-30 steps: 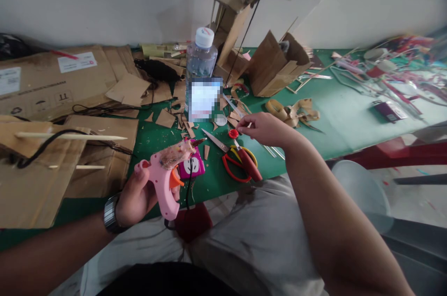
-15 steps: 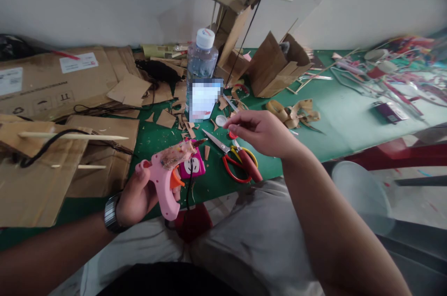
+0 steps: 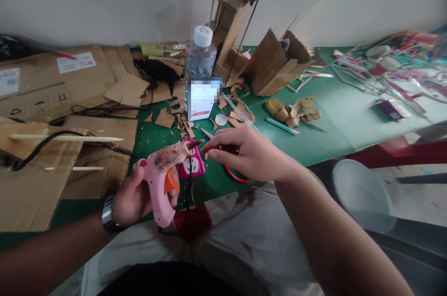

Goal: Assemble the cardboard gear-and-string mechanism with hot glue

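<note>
- Left hand: curled round the grip of the pink hot glue gun, fingers at its orange trigger. Gun is held up over the near edge of the green surface, nozzle pointing right.
- Right hand: fingers bent, thumb and forefinger close to the nozzle tip. Can't tell if they pinch anything; view too soft there.
- In the way: scissors under the right hand, only a red handle loop and blade tip showing. Magenta box with a face print sits behind the gun, black cord hanging across it.
- Ahead: phone with a blurred-out screen, propped upright in front of the capped plastic bottle. Cardboard scraps and a white disc just beside.
- Right: tan tape roll with loose strips, light-blue stick near it.
- Back: cardboard tower with wheel and black string; open cardboard box to its right.
- Left: cardboard sheets, wooden skewer over them.
</note>
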Demonstrator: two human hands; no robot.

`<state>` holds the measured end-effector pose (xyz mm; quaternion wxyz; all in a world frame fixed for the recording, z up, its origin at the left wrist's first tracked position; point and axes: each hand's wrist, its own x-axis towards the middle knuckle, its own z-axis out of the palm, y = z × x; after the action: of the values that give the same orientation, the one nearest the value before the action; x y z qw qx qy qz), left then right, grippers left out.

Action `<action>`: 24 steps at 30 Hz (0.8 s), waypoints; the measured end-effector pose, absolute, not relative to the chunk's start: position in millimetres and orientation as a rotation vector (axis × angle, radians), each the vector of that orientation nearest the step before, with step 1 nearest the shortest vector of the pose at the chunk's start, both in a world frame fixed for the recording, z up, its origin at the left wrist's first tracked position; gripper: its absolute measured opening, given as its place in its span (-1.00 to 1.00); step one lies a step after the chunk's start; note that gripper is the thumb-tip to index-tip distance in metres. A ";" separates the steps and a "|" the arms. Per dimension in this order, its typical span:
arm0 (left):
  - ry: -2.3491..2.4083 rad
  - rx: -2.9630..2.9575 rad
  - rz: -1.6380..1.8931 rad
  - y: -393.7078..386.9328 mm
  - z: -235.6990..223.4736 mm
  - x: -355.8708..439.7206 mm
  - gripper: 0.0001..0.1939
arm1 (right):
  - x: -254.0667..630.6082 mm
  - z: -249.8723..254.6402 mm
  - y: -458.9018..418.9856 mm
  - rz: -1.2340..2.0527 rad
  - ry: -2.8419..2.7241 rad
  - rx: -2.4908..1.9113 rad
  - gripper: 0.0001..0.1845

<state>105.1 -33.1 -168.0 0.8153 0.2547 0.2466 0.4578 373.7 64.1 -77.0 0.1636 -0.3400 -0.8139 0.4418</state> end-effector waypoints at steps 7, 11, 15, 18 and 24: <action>0.395 0.500 0.957 -27.6 -158.7 109.5 -0.49 | 373.8 -69.3 59.0 1.207 -2.464 -1.293 -0.71; 0.398 0.522 0.965 -27.5 -159.8 109.5 -0.46 | 390.7 -62.9 66.4 1.200 -2.338 -1.430 -0.69; 0.422 0.538 0.992 -28.6 -163.5 109.8 -0.46 | 412.5 -58.9 76.3 1.154 -2.169 -1.434 -0.56; 0.468 0.497 0.984 -30.8 -168.4 109.3 -0.45 | 424.8 -59.4 83.8 1.136 -2.070 -1.492 -0.49; 0.532 0.382 0.953 -33.4 -174.0 108.7 -0.38 | 439.3 -70.7 99.1 1.079 -1.866 -1.591 -0.48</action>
<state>108.7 -33.4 -174.0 0.8375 0.1808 0.2513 0.4503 439.3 99.1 -70.7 0.2295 -0.5780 -0.6780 0.3919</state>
